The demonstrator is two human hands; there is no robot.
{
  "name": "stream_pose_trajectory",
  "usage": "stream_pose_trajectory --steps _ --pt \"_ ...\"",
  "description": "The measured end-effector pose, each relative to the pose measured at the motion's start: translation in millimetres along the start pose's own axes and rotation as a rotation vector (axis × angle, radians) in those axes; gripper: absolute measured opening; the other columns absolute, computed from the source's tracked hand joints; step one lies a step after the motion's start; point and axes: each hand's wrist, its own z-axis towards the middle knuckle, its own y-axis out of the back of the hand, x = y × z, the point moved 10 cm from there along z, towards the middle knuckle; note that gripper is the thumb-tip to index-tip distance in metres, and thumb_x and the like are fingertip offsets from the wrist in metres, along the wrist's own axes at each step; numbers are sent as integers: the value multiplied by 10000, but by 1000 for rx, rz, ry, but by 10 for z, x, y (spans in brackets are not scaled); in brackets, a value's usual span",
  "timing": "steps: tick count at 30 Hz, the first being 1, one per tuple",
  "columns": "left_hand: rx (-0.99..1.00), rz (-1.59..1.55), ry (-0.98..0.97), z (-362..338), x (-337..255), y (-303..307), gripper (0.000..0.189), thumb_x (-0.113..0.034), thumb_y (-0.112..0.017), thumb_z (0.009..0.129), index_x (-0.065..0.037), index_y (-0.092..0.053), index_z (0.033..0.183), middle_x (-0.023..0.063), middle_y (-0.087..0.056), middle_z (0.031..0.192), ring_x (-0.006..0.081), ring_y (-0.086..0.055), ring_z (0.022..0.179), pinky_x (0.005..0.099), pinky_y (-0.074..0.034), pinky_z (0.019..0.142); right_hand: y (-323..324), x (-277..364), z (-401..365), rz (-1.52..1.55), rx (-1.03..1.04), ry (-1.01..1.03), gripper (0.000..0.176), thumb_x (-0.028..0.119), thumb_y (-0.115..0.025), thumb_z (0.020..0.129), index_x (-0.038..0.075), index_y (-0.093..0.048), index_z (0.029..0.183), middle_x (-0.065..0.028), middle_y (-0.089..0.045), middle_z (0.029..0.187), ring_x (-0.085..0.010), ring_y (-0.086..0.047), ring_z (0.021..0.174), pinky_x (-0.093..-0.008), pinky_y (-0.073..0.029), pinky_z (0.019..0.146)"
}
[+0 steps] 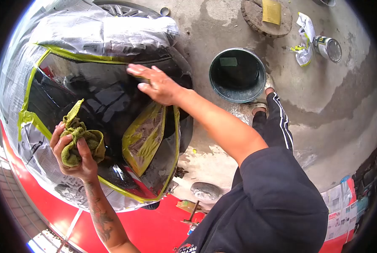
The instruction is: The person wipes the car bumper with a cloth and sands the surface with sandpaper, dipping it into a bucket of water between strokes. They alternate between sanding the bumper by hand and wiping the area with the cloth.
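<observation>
My left hand is wrapped round a crumpled green cloth, held above the lower left of a glossy black car panel. Over the panel's upper right part lies my right hand, with its fingers stretched toward the left. Something thin and yellowish shows at the right fingers, too small to make out. Yellow-green tape borders the black panel, and newspaper covers the bodywork around it. A taped newspaper patch sits within the panel, below my right hand.
A dark bucket with water stands on the concrete floor near my feet. Beyond it are a round slab with a yellow sheet, a tin can and a plastic bag. Red bodywork lies at the bottom.
</observation>
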Motion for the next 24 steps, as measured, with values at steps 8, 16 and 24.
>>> stream_pose_trajectory --steps 8,16,24 --pt "-12 19 20 5 -1 6 226 -60 -693 839 -11 -600 1040 203 -633 1196 385 -612 1161 538 -429 1078 -48 160 -35 -21 -8 62 624 195 -517 967 138 -336 1561 -126 -312 1625 -299 -269 1511 -558 -180 1216" --pt "-18 22 15 14 6 16 213 -46 -677 833 -15 -598 1029 204 -631 1195 387 -611 1157 547 -425 1080 142 -1366 -503 -73 -96 -506 616 407 -390 1047 80 -317 1564 -127 -263 1646 -261 -237 1526 -544 -178 1220" --pt "-3 15 8 6 9 6 217 -60 -675 845 -18 -597 1044 206 -627 1208 381 -607 1164 546 -421 1086 104 -1292 -484 -149 -106 -648 626 450 -354 1047 116 -297 1574 -92 -213 1667 -282 -212 1532 -680 -170 1178"
